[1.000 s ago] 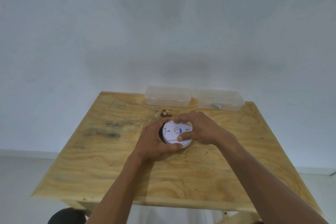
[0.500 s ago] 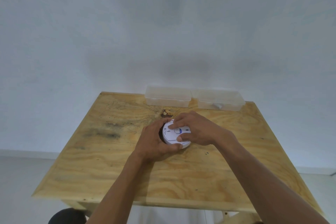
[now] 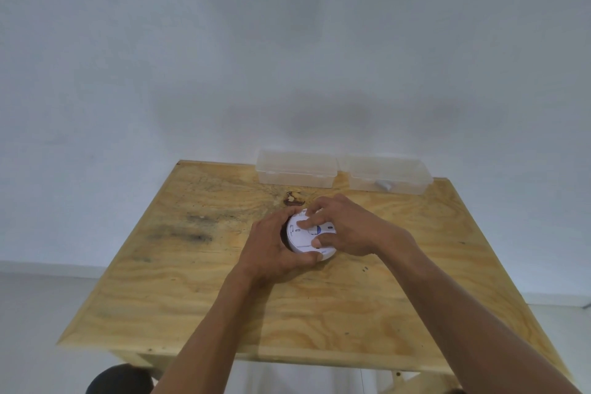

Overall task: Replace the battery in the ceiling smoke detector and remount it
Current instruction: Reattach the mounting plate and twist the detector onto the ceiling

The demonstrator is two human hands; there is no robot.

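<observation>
Right hand (image 3: pixel 348 227) fingers crept left across smoke detector (image 3: pixel 307 238) face, frame centre on plywood board (image 3: pixel 192 281); left hand (image 3: pixel 271 246) clamps rim, right presses top; risk: twist slips, detector skids

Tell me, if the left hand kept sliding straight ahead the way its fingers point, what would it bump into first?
The left hand already wraps the smoke detector, so it meets that first. Beyond it, probably the left clear box, though depth is hard to judge.

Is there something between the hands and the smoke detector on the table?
No. Both hands are already on the detector: the left hand wraps its left side, and the right hand has fingers on its top face. Nothing lies between them.
</observation>
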